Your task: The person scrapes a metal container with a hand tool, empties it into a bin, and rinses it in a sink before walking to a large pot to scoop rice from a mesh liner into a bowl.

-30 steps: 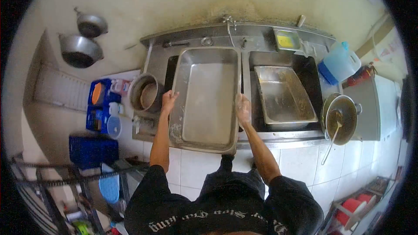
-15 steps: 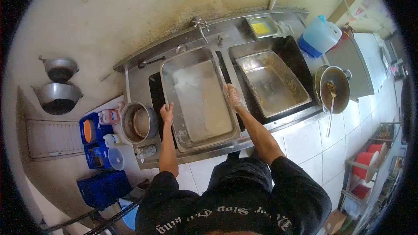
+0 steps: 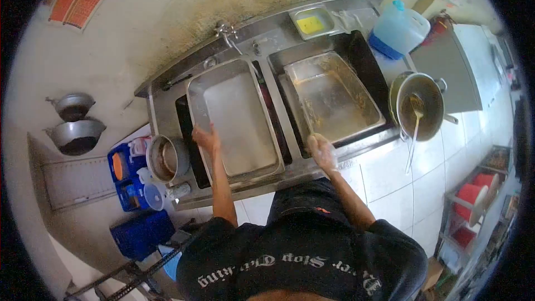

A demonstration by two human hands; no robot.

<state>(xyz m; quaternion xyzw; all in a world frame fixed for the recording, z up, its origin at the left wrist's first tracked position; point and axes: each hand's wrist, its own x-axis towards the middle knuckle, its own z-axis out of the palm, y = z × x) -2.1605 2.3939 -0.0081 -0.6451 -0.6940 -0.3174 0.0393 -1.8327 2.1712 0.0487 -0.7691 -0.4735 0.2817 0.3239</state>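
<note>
A deep rectangular steel pan (image 3: 202, 114) of cloudy water rests over the left sink basin. At its left rim is my left hand (image 3: 207, 138), thumb and fingers apart, not wrapped round the edge. A second steel pan (image 3: 340, 97), with brown residue on its inner walls and a little liquid, lies tilted in the right basin. My right hand (image 3: 323, 153), in a clear plastic glove, has its fingers curled at this pan's near left corner.
A tap (image 3: 225, 32) stands behind the basins. Left of them is a used pot (image 3: 167, 158). To the right are a large pot (image 3: 437, 106) holding a slotted spatula (image 3: 417, 112) and a jug of blue liquid (image 3: 398, 30). A small tray (image 3: 329, 17) holds a yellow sponge (image 3: 310, 24).
My right hand has left the left pan's right rim and moved to the near corner of the right pan. My left hand has loosened from the left rim. The view has shifted.
</note>
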